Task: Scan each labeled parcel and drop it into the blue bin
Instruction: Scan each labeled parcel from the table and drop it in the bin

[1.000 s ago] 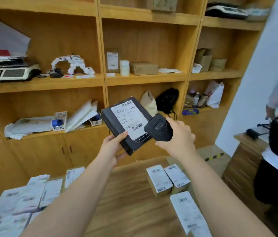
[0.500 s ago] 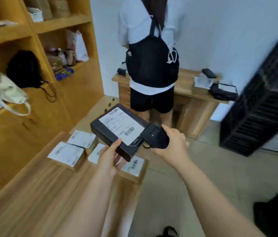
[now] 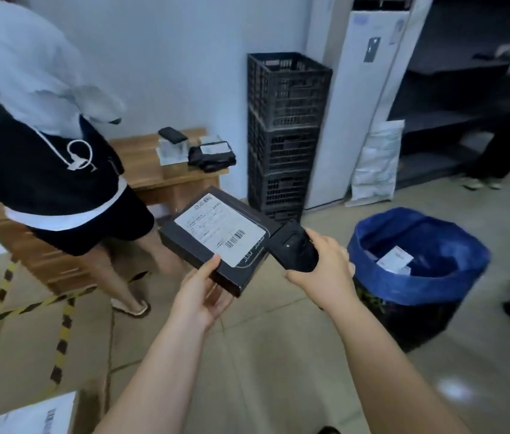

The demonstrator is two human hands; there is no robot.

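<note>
Parcel (image 3: 216,236) pinched at near corner by left hand (image 3: 198,297); right hand (image 3: 321,270) wraps scanner (image 3: 294,250) beside label. Scan step seems finishing; next, carry parcel right, over blue bin (image 3: 419,277), release.

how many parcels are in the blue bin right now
1, a white-labelled parcel lying in the blue bin; others may be hidden deeper inside.
</note>
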